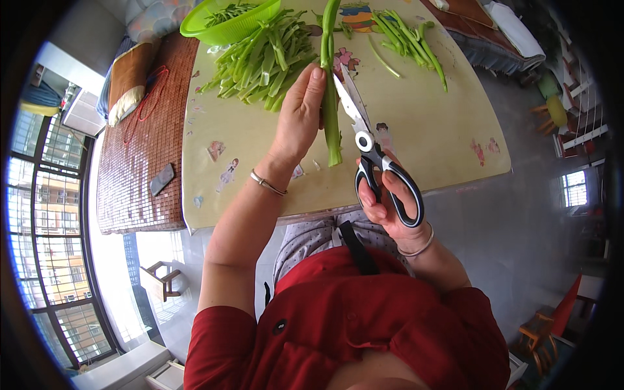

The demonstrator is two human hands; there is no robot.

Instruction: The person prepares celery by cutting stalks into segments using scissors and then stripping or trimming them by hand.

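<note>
My left hand [303, 107] pinches a thick green vegetable stalk [331, 117] between thumb and fingers, above the table. The stalk stands nearly lengthwise in view, its cut lower end pointing towards me and its top running out past the upper edge. In my right hand [390, 200] are kitchen scissors [364, 140] with black-and-grey handles, fingers through the loops. Their blades are parted, the tips just right of the stalk near my left thumb. Left of the stalk lies a large heap of cut green stems [265, 63]. A smaller bunch of stalks [407, 39] rests at the right.
A green plastic basket [229, 24] with cut pieces stands at the table's far left. The yellow tabletop [429, 141] bears cartoon stickers and a loose thin stem [384, 57]. On the brown woven seat [141, 170] at left lie a phone [162, 179] and a red cord [146, 102].
</note>
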